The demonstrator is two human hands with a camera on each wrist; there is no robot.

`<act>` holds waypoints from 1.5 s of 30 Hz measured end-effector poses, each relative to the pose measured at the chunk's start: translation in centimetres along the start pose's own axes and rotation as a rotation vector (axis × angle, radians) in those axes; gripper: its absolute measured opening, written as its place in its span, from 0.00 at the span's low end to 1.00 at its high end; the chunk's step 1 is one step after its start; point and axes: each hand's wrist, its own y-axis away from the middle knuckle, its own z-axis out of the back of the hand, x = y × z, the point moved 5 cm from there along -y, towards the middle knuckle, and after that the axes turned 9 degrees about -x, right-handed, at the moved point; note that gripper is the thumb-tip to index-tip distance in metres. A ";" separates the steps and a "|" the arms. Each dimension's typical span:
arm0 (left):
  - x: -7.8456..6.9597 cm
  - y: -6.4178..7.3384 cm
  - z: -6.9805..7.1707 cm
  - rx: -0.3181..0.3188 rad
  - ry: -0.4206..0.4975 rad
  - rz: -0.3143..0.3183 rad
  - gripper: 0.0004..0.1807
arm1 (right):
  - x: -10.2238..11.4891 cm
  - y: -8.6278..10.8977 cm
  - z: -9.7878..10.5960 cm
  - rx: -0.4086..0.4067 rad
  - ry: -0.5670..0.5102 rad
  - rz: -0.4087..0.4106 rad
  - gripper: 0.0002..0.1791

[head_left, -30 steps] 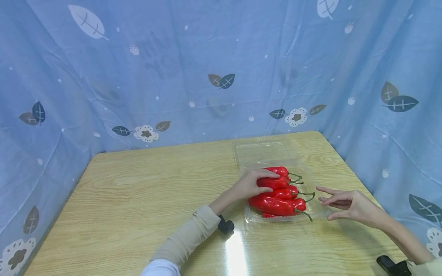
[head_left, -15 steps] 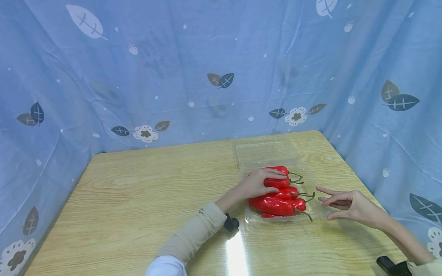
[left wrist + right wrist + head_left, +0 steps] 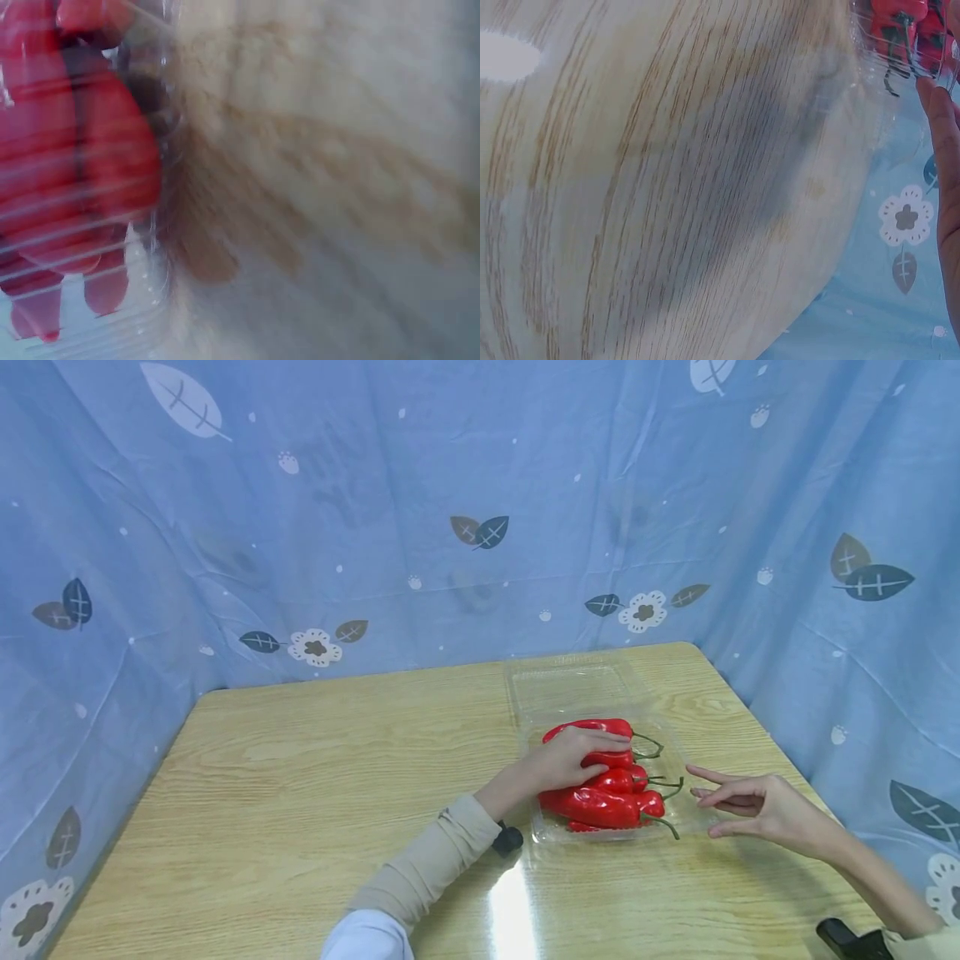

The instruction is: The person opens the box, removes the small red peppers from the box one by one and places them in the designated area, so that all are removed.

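Several red peppers [image 3: 592,807] with green stems lie side by side in an open clear plastic clamshell box [image 3: 538,837], stems toward the right. My left hand [image 3: 566,758] rests over the peppers near the back, fingers stretched across them and thumb on the near side of one pepper [image 3: 613,759]. At the box's right edge, my right hand [image 3: 768,810] holds its thumb and fingers apart, fingertips right by the rim. In the left wrist view, red peppers [image 3: 116,150] show through the ribbed plastic wall. The right wrist view has right-hand fingers [image 3: 945,142] close to the stems.
The box's clear lid [image 3: 573,689] lies folded back toward the table's far edge. A wooden table [image 3: 315,777] extends to the left. Blue patterned curtain [image 3: 375,527] surrounds its back and sides. A black wrist device [image 3: 847,937] sits by the right sleeve.
My left hand has slid right across the peppers. The two rearmost peppers have shifted slightly right, and more of the back one shows. My right hand stays almost still.
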 end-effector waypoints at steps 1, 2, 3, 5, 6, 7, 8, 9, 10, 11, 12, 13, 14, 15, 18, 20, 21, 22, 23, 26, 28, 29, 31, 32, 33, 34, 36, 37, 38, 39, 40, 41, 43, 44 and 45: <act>0.0 0.1 0.1 -0.011 0.020 0.002 0.24 | 0.0 0.0 0.0 -0.002 0.005 -0.001 0.18; 0.1 0.2 0.3 -0.024 0.038 0.011 0.24 | 0.0 0.0 0.0 -0.005 0.011 -0.004 0.18; 0.1 0.2 0.5 -0.040 0.053 0.020 0.24 | 0.0 0.0 -0.1 -0.008 0.015 -0.001 0.18; 0.3 0.3 0.8 -0.062 0.071 0.035 0.24 | 0.0 0.0 -0.1 -0.010 0.020 0.006 0.19; 0.3 0.3 1.0 -0.071 0.076 0.046 0.24 | 0.1 0.0 -0.1 -0.013 0.025 0.007 0.19; 0.4 0.4 1.2 -0.079 0.089 0.060 0.24 | 0.1 0.0 0.0 -0.017 0.029 0.006 0.19; 0.5 0.4 1.3 -0.081 0.115 0.081 0.24 | 0.1 0.0 0.0 -0.018 0.026 0.010 0.19; 0.5 0.4 1.4 -0.083 0.165 0.105 0.24 | 0.1 0.0 0.0 -0.018 0.025 0.015 0.19; 0.6 0.5 1.5 -0.085 0.236 0.140 0.24 | 0.1 -0.1 0.0 -0.017 0.026 0.015 0.19; 0.7 0.5 1.6 -0.092 0.320 0.181 0.24 | 0.1 -0.1 0.0 -0.016 0.025 0.018 0.19; 0.8 0.6 1.7 -0.102 0.410 0.216 0.24 | 0.1 -0.1 0.0 -0.016 0.026 0.020 0.19; 0.8 0.7 1.8 -0.109 0.511 0.244 0.24 | 0.1 -0.1 0.0 -0.015 0.026 0.025 0.19; 0.8 0.7 1.8 -0.104 0.600 0.269 0.24 | 0.2 -0.1 0.0 -0.014 0.024 0.032 0.19; 0.7 0.7 1.9 -0.087 0.651 0.278 0.25 | 0.2 -0.1 0.0 -0.015 0.021 0.035 0.19; 0.5 0.7 1.7 -0.026 0.641 0.246 0.25 | 0.2 -0.1 0.1 -0.020 0.014 0.036 0.20; 0.4 0.8 1.4 0.000 0.558 0.227 0.24 | 0.2 -0.1 0.1 -0.022 0.012 0.032 0.20; 0.3 0.9 1.3 0.000 0.506 0.219 0.24 | 0.2 -0.1 0.1 -0.023 0.014 0.028 0.20; 0.3 0.9 1.2 -0.009 0.466 0.225 0.25 | 0.2 -0.1 0.1 -0.023 0.019 0.026 0.20; 0.3 1.0 1.0 -0.008 0.432 0.238 0.26 | 0.2 -0.1 0.1 -0.024 0.024 0.026 0.19; 0.0 1.1 0.4 0.006 0.339 0.265 0.31 | 0.2 0.0 0.0 -0.030 0.032 0.030 0.19; -0.1 1.0 0.1 0.007 0.285 0.269 0.34 | 0.2 0.1 0.0 -0.034 0.030 0.038 0.19; -0.2 0.9 0.0 0.006 0.256 0.262 0.34 | 0.2 0.1 0.0 -0.034 0.026 0.042 0.19; -0.3 0.8 0.0 -0.019 0.219 0.245 0.32 | 0.2 0.1 -0.1 -0.033 0.022 0.046 0.19; -0.4 0.7 0.0 -0.030 0.204 0.238 0.32 | 0.2 0.1 -0.1 -0.032 0.020 0.048 0.19; -0.4 0.6 0.0 -0.041 0.197 0.234 0.31 | 0.2 0.1 -0.1 -0.031 0.020 0.049 0.19; -0.5 0.6 0.1 -0.051 0.189 0.231 0.30 | 0.2 0.1 -0.2 -0.031 0.020 0.046 0.19; -0.6 0.6 0.2 -0.070 0.181 0.234 0.29 | 0.2 0.2 -0.2 -0.030 0.021 0.040 0.19; -0.7 0.7 0.2 -0.078 0.178 0.243 0.29 | 0.2 0.2 -0.2 -0.030 0.023 0.036 0.19; -0.7 0.7 0.3 -0.091 0.175 0.252 0.28 | 0.2 0.2 -0.2 -0.031 0.024 0.033 0.19; -0.8 0.7 0.4 -0.108 0.173 0.262 0.27 | 0.2 0.2 -0.2 -0.034 0.028 0.029 0.19; -0.9 0.7 0.5 -0.125 0.165 0.272 0.27 | 0.2 0.2 -0.2 -0.036 0.031 0.025 0.19; -0.9 0.7 0.6 -0.144 0.165 0.283 0.26 | 0.2 0.2 -0.2 -0.037 0.034 0.023 0.19; -0.9 0.7 0.8 -0.179 0.183 0.302 0.26 | 0.3 0.2 -0.2 -0.040 0.040 0.017 0.19; -0.9 0.7 0.9 -0.197 0.196 0.306 0.25 | 0.3 0.2 -0.2 -0.040 0.041 0.013 0.19; -0.9 0.8 1.0 -0.211 0.206 0.304 0.25 | 0.3 0.2 -0.2 -0.039 0.041 0.011 0.18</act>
